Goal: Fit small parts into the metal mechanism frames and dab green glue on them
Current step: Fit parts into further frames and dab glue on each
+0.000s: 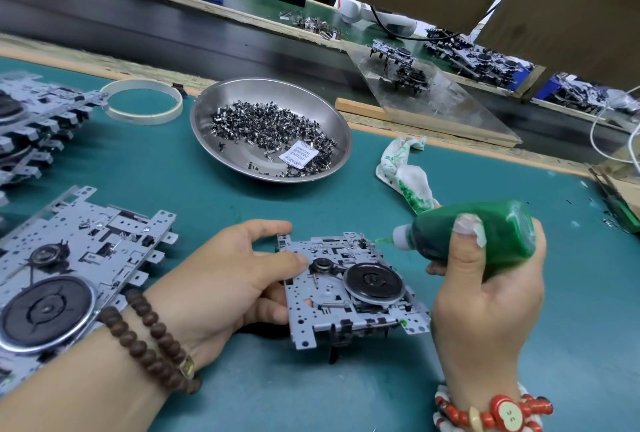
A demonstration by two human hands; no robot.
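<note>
My left hand (228,279) grips a metal mechanism frame (349,289) by its left edge, just above the green mat, thumb on top near the small pulley. A black flywheel sits in the frame's middle. My right hand (488,296) holds a green glue bottle (474,234) tipped sideways. Its white nozzle, with green glue at the tip, points at the frame's upper right corner. A green dab shows on the frame's lower right edge. A steel bowl (221,102) behind holds several small dark parts and a white desiccant packet.
Another mechanism frame (79,258) lies at the left, with a stack of more frames (34,126) behind it. A white ring (142,102) lies beside the bowl. A glue-stained rag (405,172) lies at the right. A conveyor belt (173,26) runs along the back.
</note>
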